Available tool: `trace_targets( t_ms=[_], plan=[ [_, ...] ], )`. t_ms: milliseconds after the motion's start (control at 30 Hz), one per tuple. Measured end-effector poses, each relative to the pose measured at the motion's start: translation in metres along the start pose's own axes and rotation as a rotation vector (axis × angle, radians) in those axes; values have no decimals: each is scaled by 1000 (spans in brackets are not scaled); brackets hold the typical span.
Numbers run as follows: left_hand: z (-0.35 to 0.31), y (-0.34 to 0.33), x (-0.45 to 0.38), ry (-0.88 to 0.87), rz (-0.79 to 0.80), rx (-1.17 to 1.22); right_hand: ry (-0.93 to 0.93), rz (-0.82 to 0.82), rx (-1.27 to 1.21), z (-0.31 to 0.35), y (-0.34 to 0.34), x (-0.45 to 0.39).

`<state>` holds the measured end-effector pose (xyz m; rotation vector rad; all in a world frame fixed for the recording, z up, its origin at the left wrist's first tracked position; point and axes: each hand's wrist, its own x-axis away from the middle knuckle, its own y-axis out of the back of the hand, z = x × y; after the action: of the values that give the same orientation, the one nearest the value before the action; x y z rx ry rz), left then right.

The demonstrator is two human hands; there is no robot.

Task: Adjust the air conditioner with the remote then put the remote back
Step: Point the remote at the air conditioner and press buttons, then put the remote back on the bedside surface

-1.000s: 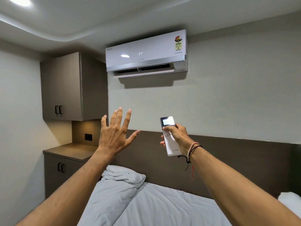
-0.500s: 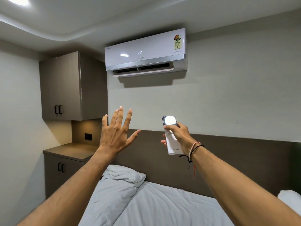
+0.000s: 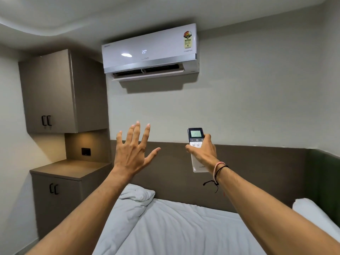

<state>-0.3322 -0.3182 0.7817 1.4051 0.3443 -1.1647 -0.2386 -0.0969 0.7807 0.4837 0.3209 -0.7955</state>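
Bed (image 3: 184,229): nearest item, at 6 o'clock of the view. White sheet, a crumpled pillow (image 3: 137,195) at its head, a second white pillow (image 3: 309,210) at 4 o'clock.
Left hand (image 3: 133,153): raised at 9 o'clock of the remote, palm facing away, fingers spread wide, holding nothing. Pose matches the earlier frames.
Right hand (image 3: 203,151): wrapped around the lower body of the remote; cord bracelets (image 3: 218,172) at the wrist. The thumb lies across the white button area.
Remote (image 3: 196,142): white, held upright in the right hand, top end pointing to 12 o'clock. The screen now shows a readable green display; half a second ago it was washed out by glare. Digits on it are too small to read.
Headboard (image 3: 257,172): dark panel behind the hands, running along the wall.
Worktop (image 3: 70,168): brown cabinet top at 9 o'clock, with a black wall plate (image 3: 86,151) above it.
Wall cupboard (image 3: 62,91): at 10 o'clock, two black handles.
Air conditioner (image 3: 150,52): wall-mounted at 12 o'clock, well above the remote, flap open. Front display reads 20; in both earlier frames it read 21.
View: the unit and cupboard sit lower in the picture than before.
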Motion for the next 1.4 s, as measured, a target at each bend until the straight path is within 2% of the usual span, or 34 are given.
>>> trace_targets(
  t_ms=[300,500,700,967,1167,1400],
  plan=[
    [-82,-26,0,-100,29,129,82,-132,341,-54,73,5],
    [-174,-54,12,-199,67,264,7,-190,539,-120,133,11],
    [-271,-85,48,-277,166,367,-115,-233,602,-205,187,42],
    [-412,-137,177,-445,409,495,-381,-189,610,-361,245,152],
    [-514,-173,320,-605,616,554,-627,-147,621,-491,274,269],
    [-582,-206,501,-777,813,588,-810,-67,636,-618,267,408]
  ],
)
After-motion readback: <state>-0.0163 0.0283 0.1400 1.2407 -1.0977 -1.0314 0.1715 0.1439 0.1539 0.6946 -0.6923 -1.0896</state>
